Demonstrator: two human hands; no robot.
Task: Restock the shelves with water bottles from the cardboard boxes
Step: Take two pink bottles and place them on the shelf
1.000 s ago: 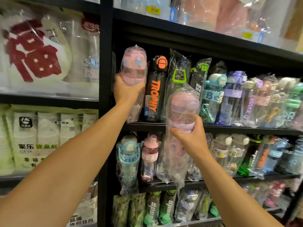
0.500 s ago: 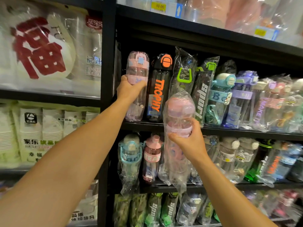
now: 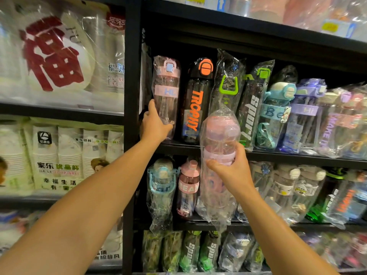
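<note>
Left hand [image 3: 155, 126] grips the pink bottle [image 3: 166, 92] at centre shelf [image 3: 278, 155]; right hand [image 3: 232, 169] fingers clasp the wrapped bottle [image 3: 218, 139]. Next: probably shelve it.

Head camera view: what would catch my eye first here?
Two bare arms reach up to black shelves crammed with bagged bottles. The left hand grips a pink bottle standing at the upper shelf's left end, beside a black bottle with orange lettering. The right hand holds a second wrapped pink bottle in front of the shelves.

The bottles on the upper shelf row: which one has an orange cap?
The black bottle with orange lettering, second from the left, beside the pink bottle that the left hand holds. Its neighbours have pink or green tops.
</note>
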